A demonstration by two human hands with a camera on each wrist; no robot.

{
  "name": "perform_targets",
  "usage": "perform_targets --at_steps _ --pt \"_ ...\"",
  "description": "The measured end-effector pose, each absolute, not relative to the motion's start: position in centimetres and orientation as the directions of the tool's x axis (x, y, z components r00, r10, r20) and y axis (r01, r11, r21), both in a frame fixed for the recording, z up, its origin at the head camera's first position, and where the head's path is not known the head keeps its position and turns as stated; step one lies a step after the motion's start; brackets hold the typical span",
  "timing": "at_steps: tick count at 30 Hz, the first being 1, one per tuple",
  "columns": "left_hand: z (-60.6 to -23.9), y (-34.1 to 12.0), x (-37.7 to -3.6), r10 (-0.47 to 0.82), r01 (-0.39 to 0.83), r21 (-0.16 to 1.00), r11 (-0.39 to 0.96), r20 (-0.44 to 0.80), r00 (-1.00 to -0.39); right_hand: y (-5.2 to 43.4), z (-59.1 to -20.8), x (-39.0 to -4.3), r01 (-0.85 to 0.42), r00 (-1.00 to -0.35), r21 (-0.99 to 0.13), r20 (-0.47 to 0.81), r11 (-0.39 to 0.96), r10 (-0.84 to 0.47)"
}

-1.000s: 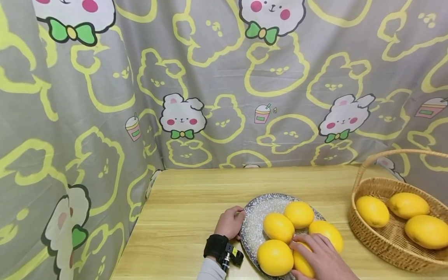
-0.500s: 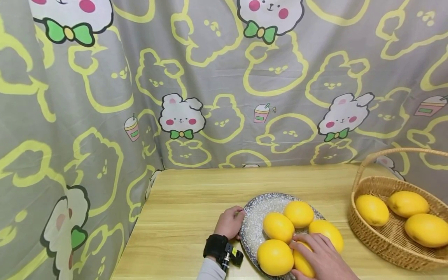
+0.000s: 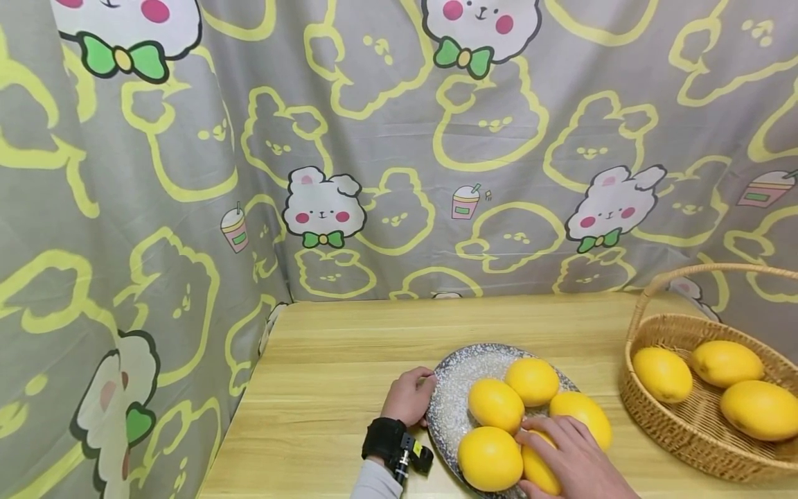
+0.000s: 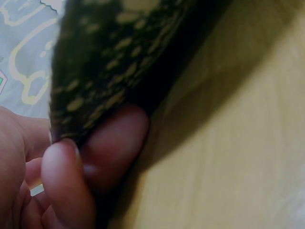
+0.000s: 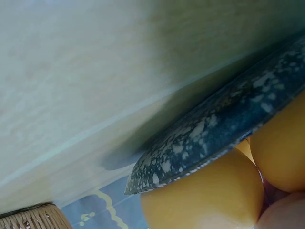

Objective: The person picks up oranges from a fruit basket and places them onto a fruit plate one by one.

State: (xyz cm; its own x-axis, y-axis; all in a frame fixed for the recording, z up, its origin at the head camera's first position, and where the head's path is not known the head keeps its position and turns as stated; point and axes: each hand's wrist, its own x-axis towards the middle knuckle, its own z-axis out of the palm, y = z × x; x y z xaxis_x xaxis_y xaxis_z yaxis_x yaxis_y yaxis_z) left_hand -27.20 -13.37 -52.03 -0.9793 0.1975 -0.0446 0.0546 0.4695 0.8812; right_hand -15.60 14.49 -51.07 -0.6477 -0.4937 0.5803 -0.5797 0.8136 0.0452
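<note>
A speckled grey plate (image 3: 454,388) with a dark rim bears several yellow lemons (image 3: 495,405). My left hand (image 3: 406,398) pinches the plate's left rim, thumb at the edge and a finger beneath, as the left wrist view shows with the plate's dark underside (image 4: 109,62). Over the near right part of the plate, my right hand (image 3: 576,454) grips a lemon (image 3: 537,466), its fingers bent over the top and partly hiding it. In the right wrist view another lemon (image 5: 205,195) sits just inside the plate's rim (image 5: 209,131), beside the fingers.
A wicker basket (image 3: 673,443) with an arched handle stands to the right, holding 3 more lemons (image 3: 663,375). The wooden table (image 3: 337,346) ends at a grey patterned curtain (image 3: 399,263) behind and on the left. A black strap with a small camera (image 3: 399,447) sits on the left wrist.
Both hands, the plate and the lemons stay in place; only the head view has shifted very slightly.
</note>
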Motion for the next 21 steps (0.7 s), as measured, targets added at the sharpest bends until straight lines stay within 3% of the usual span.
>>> perform_targets --at_steps 21 --pt "-52.01 -13.3 -27.18 0.185 0.041 0.881 0.472 -0.053 -0.981 14.33 -50.97 -15.46 -0.563 -0.67 0.034 0.566 0.826 -0.48"
